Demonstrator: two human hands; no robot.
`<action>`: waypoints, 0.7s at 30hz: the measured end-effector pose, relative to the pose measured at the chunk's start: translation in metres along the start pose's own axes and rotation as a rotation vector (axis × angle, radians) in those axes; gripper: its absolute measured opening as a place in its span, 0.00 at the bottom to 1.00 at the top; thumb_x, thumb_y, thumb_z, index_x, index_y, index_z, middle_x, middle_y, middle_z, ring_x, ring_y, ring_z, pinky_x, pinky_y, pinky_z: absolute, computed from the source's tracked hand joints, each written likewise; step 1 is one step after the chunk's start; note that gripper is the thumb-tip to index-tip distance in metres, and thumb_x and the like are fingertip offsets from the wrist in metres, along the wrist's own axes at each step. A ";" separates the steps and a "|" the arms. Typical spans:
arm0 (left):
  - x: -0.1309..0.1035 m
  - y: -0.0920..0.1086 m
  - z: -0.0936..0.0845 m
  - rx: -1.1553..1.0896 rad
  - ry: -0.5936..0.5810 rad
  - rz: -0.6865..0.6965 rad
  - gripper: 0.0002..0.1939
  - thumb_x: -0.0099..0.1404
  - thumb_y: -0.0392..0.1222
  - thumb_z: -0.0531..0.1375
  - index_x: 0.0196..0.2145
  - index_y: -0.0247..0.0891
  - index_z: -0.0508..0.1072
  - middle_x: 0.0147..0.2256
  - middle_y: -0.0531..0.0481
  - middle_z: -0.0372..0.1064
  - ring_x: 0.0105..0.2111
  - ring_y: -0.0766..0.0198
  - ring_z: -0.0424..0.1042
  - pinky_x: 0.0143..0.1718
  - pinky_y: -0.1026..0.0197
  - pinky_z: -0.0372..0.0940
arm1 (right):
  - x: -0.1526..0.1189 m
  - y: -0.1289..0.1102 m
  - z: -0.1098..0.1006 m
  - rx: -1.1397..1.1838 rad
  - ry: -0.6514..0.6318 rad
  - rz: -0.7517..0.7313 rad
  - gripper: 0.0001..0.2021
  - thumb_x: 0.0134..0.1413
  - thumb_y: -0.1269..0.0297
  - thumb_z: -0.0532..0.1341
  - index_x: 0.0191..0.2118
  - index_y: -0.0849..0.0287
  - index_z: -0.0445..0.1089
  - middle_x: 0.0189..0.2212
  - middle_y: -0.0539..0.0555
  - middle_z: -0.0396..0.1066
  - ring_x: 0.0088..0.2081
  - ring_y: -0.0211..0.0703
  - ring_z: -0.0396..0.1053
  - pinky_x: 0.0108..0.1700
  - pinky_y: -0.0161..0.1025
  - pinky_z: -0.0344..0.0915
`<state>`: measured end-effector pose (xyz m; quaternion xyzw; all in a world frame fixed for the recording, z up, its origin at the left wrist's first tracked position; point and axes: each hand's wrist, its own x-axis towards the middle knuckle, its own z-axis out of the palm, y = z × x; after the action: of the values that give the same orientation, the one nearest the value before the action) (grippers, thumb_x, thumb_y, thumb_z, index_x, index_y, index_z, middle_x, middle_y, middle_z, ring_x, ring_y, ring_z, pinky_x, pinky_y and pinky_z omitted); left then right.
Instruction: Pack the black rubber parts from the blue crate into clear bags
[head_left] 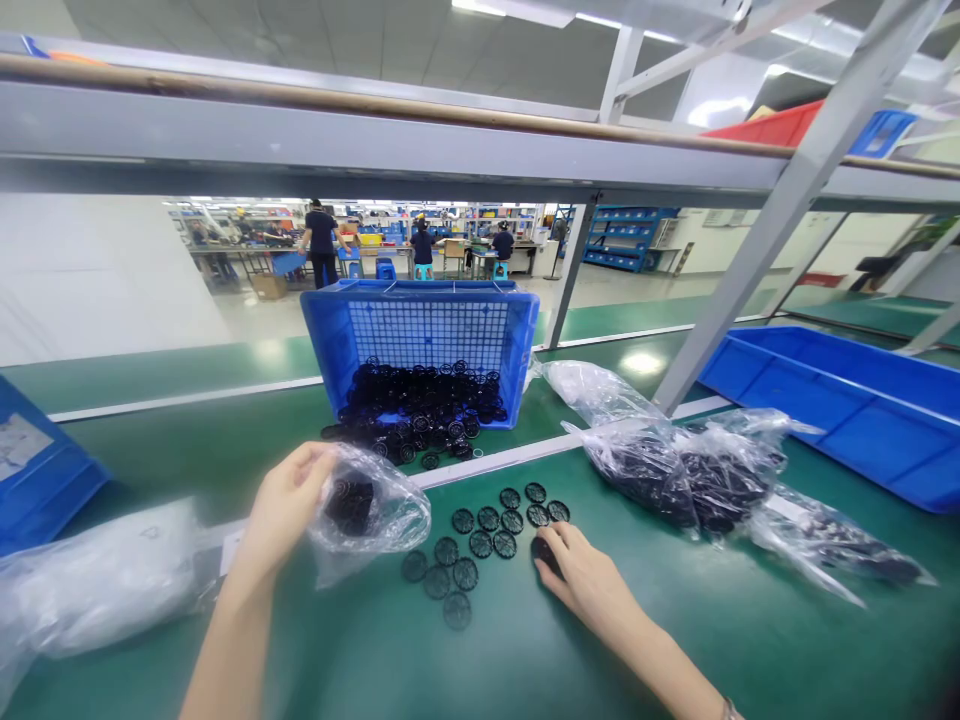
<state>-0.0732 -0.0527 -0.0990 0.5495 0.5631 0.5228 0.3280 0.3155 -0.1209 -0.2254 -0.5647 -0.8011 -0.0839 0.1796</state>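
My left hand (289, 500) pinches the rim of a clear plastic bag (394, 510), closed on it. Inside the bag sits a dark clump of black round parts (350, 505). On the green tabletop, several black spoked discs (480, 543) lie flat in small groups between my hands; some are partly under the bag's side. My right hand (577, 570) is closed around a black disc (550, 555) at the right end of these groups, its fingertips close to the nearest loose discs. Whether it holds more than one disc is hidden.
A tipped blue crate (319, 345) spills black discs (420, 400) onto the table. Filled clear bags (690, 480) lie to the right, before a blue bin (832, 400). At left are a stack of clear bags (112, 570) and another blue bin (45, 470). A slanted metal post (757, 240) stands right.
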 end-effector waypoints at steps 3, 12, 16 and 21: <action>0.001 0.000 0.001 -0.003 0.003 0.005 0.23 0.55 0.60 0.64 0.38 0.38 0.76 0.18 0.57 0.63 0.16 0.69 0.57 0.16 0.68 0.48 | 0.004 0.010 -0.003 0.033 -0.046 0.042 0.08 0.60 0.64 0.54 0.45 0.54 0.63 0.38 0.53 0.67 0.34 0.44 0.72 0.31 0.38 0.70; 0.002 -0.002 0.001 0.022 0.007 0.000 0.23 0.55 0.61 0.64 0.38 0.38 0.76 0.19 0.56 0.63 0.16 0.68 0.58 0.17 0.67 0.49 | 0.024 0.063 -0.001 -0.046 -0.083 0.071 0.08 0.62 0.63 0.53 0.45 0.56 0.64 0.38 0.54 0.65 0.35 0.45 0.72 0.35 0.39 0.70; 0.003 -0.002 0.001 0.019 0.004 -0.007 0.24 0.55 0.61 0.64 0.38 0.38 0.76 0.19 0.56 0.64 0.17 0.68 0.58 0.17 0.67 0.49 | 0.026 0.056 -0.001 -0.011 -0.061 0.082 0.07 0.61 0.65 0.53 0.44 0.57 0.64 0.36 0.52 0.64 0.30 0.42 0.71 0.33 0.38 0.69; 0.003 -0.004 0.001 0.014 0.005 -0.013 0.24 0.54 0.62 0.64 0.37 0.38 0.76 0.19 0.56 0.64 0.17 0.68 0.59 0.17 0.67 0.50 | 0.031 0.041 0.000 0.055 -0.106 -0.034 0.16 0.64 0.65 0.51 0.56 0.52 0.61 0.42 0.53 0.63 0.29 0.38 0.69 0.33 0.37 0.69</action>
<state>-0.0739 -0.0486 -0.1024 0.5471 0.5710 0.5180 0.3261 0.3441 -0.0793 -0.2161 -0.5495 -0.8210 -0.0348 0.1512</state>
